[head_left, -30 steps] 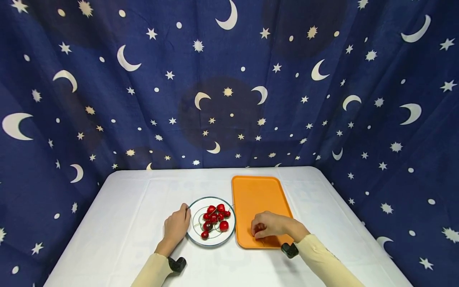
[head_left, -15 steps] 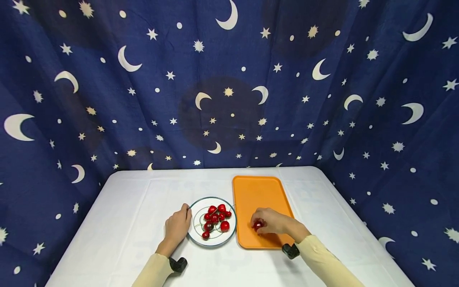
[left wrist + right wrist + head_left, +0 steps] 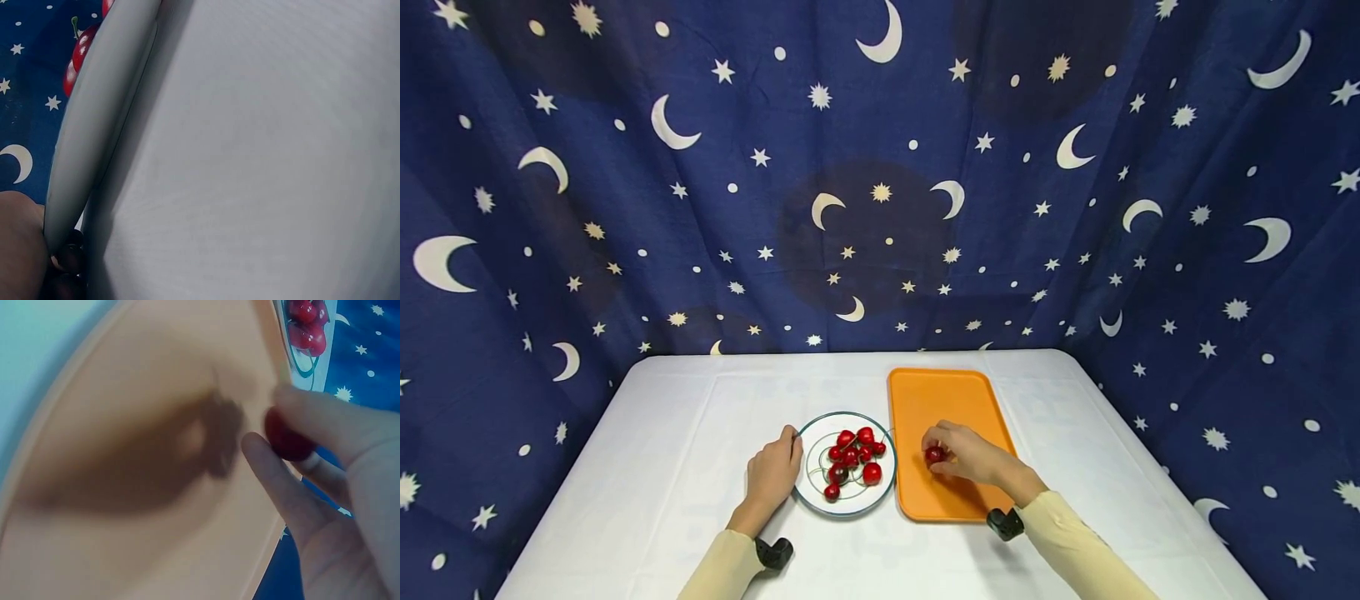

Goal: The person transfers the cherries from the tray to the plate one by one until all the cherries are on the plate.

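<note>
A white plate [image 3: 852, 503] with a dark rim holds several red cherries [image 3: 851, 457], some with thin green stems. My left hand [image 3: 771, 471] grips the plate's left edge; in the left wrist view the plate's pale side [image 3: 100, 119] rises beside the hand [image 3: 19, 250], whose fingertips are hidden. Over the orange tray [image 3: 943, 396], my right hand [image 3: 966, 454] pinches one dark red cherry [image 3: 934, 455] between thumb and fingers. The right wrist view has this cherry [image 3: 287, 434] held off the tray surface, above the hand's shadow.
The tray stands right against the plate's right side. A white cloth [image 3: 700, 433] covers the table, and a blue curtain [image 3: 880, 208] with moons and stars hangs behind and at both sides. Each wrist wears a black camera.
My right hand has lifted off the lower part of the tray and moved slightly up and left, with a cherry now showing between its fingers. The left hand stays at the plate.
</note>
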Motion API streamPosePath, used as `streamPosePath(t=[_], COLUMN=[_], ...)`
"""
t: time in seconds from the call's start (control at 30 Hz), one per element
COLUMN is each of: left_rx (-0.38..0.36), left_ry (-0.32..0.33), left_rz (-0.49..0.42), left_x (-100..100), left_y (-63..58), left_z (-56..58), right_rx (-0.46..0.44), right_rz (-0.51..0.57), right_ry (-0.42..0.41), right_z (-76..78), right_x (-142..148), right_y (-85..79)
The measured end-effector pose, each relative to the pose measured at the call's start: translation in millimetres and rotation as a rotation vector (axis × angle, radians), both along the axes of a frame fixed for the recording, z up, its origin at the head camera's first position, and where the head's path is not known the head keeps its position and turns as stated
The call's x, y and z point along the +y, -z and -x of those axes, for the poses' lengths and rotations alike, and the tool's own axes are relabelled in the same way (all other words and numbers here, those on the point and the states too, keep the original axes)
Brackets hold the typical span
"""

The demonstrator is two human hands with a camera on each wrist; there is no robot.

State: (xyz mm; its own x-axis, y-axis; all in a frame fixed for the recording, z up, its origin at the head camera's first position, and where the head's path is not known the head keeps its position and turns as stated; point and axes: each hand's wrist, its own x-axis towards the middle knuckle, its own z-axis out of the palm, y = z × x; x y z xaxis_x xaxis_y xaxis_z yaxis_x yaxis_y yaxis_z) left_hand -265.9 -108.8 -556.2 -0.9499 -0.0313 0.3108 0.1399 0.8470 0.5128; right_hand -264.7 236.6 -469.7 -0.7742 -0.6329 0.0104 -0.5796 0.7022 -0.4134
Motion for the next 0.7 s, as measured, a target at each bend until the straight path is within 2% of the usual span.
streamPosePath(t=[0.43, 0.7], left_rx=[0.016, 0.005], left_ry=[-0.001, -0.004], left_rz=[0.002, 0.001], left_x=[0.4, 0.5], left_y=[0.2, 1.1], left_z=[0.0, 0.3], right_rx=[0.096, 0.228], right_rz=[0.041, 0.115], right_ry=[0.055, -0.013], right_z=[0.9, 2.2], right_x=[-10.6, -18.4], right_y=[-1.2, -1.4])
